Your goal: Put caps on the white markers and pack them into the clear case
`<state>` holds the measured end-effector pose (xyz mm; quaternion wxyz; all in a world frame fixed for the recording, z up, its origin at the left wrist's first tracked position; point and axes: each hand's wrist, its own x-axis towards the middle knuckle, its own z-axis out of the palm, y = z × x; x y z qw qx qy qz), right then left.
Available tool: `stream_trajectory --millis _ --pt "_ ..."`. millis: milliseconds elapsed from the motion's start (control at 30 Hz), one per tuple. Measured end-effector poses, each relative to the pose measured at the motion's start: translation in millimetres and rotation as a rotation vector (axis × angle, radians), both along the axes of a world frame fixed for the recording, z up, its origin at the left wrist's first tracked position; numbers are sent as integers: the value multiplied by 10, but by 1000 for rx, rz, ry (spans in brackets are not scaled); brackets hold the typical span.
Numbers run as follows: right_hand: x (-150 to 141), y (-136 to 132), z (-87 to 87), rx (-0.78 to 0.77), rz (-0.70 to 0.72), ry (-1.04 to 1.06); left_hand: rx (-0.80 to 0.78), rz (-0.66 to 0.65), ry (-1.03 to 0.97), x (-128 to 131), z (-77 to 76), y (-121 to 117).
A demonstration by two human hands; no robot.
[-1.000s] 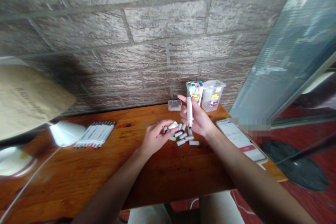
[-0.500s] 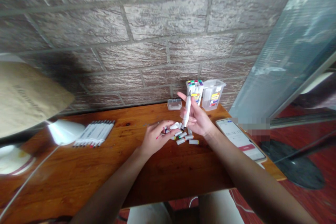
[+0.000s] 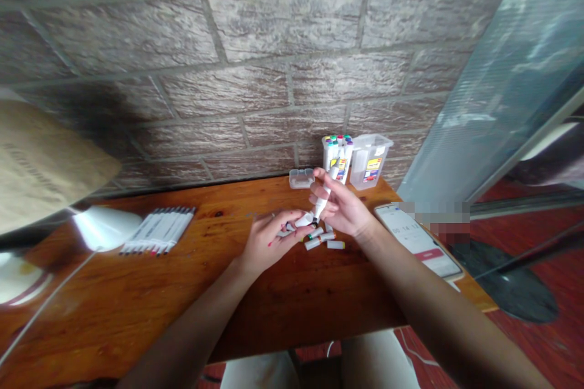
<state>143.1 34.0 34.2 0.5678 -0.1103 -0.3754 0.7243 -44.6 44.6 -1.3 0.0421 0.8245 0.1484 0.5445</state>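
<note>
My right hand (image 3: 345, 209) is closed around a white marker (image 3: 322, 197), tilted with its dark lower end pointing down toward my left hand. Between the thumb and fingers of my left hand (image 3: 270, 242) is a white piece that looks like a marker cap (image 3: 305, 219). The marker's lower end is close to this cap; whether they touch I cannot tell. Just below, several loose marker caps (image 3: 314, 244) with coloured bands lie on the wooden table (image 3: 292, 298), partly hidden by my fingers.
Behind my right hand stand a case of colourful-capped markers (image 3: 338, 141) and a clear plastic box (image 3: 365, 161). A small clear lid (image 3: 301, 179) lies by the wall. At left is a row of white markers (image 3: 159, 231) near a lamp (image 3: 104, 228). A phone (image 3: 417, 240) lies at right.
My right hand has lowered the marker slightly, and its raised index finger has curled in to the marker. The marker's lower end is nearer the cap in my left hand.
</note>
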Motion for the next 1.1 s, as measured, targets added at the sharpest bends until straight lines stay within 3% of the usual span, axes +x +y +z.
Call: stream_trajectory --millis 1100 --pt "-8 -73 71 72 15 -11 85 54 -24 -12 24 -76"
